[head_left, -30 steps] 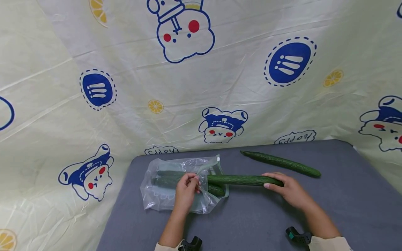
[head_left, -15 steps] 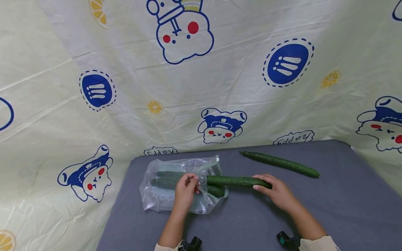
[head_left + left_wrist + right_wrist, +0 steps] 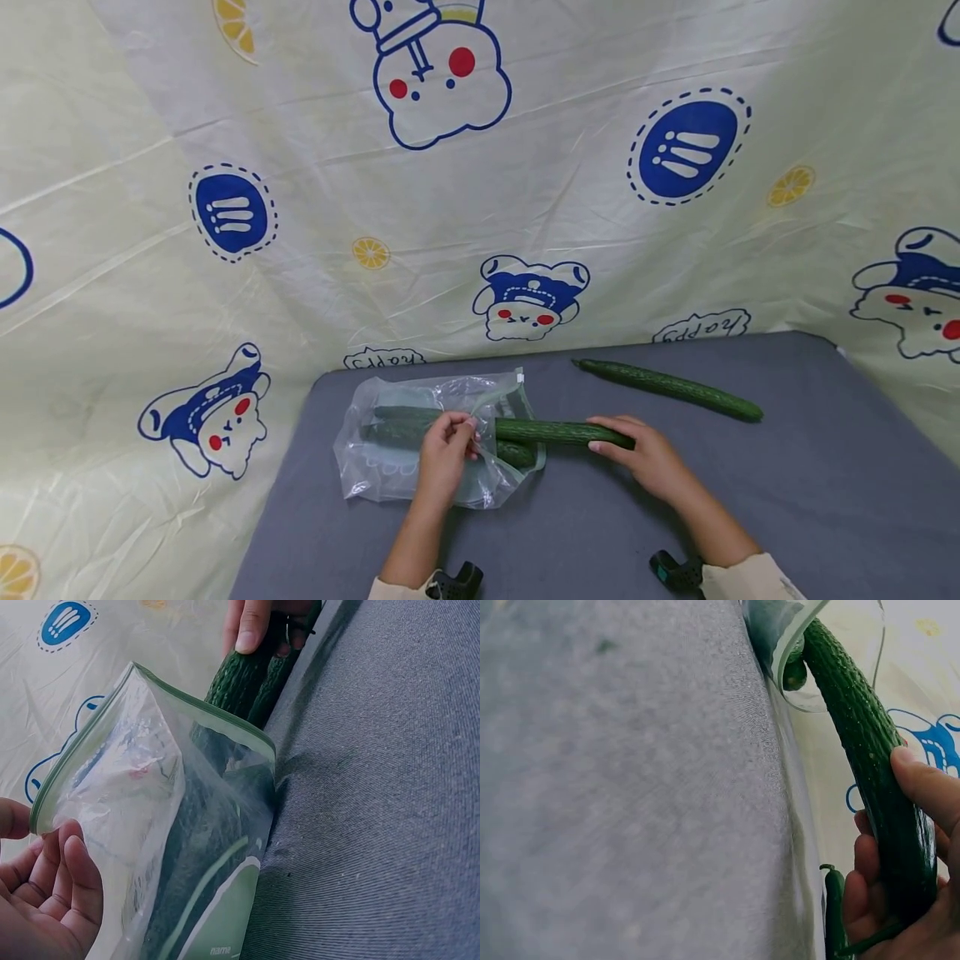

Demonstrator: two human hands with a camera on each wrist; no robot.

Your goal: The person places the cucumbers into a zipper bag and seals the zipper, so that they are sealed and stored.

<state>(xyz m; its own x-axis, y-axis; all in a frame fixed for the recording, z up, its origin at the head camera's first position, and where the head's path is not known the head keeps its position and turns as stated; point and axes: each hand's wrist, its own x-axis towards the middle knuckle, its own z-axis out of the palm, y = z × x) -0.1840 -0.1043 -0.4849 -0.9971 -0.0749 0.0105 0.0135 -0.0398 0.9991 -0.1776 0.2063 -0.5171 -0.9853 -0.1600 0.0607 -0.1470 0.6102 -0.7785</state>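
Observation:
A clear zip bag (image 3: pixel 480 493) with a pale green rim lies on its side, its mouth facing right. My left hand (image 3: pixel 442 458) pinches the mouth's rim (image 3: pixel 46 776) and lifts it, as the left wrist view shows. My right hand (image 3: pixel 651 460) grips the outer end of a long green cucumber (image 3: pixel 547 431), thumb on one side and fingers curled round the other. The cucumber's front part is inside the bag, blurred by the plastic. Another cucumber (image 3: pixel 517 455) sits in the bag beside it, its blunt end near the opening.
Behind the right hand, a loose cucumber (image 3: pixel 671 388) lies slantwise on the grey-covered table (image 3: pixel 570 542). A pale printed sheet (image 3: pixel 315 300) hangs along the table's back and left edges. A dark device (image 3: pixel 453 581) is strapped on each wrist.
My right hand has moved left, pushing the cucumber deeper into the bag, so less of it sticks out. The left hand and the bag have stayed nearly still.

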